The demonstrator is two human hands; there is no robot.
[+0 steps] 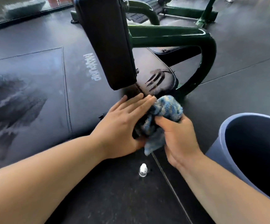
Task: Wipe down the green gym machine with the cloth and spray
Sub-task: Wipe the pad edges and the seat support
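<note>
Dark rubber gym floor, seam lines running across it. Left of centre lies one black mat with stitched edging, white "MAXPUMP" lettering and a faded grey graphic. A glass strip runs along the top left.

Counts:
- 1 green machine frame, glossy tube bent in a loop around the seat, with more green bars behind it.
- 2 black pads: back pad, upright and tilted, and seat pad with a three-stroke claw mark near its front tip.
- 1 cloth, fluffy blue and white, bunched up just below the seat pad's front tip, beside the frame's lower bend. Can't tell if it touches the pad.
- 1 spray bottle, small, clear with a white cap, standing on the floor below the hands, untouched.
- 1 bucket, blue-grey, at right on the floor, inside dark.
- 2 bare hands.

Left hand: fingers straight and close together, laid flat against the cloth's left side, fingertips at the seat pad's edge.
Right hand: fingers and thumb curled round the cloth, gripping the bunch, one corner hanging out beneath.
</note>
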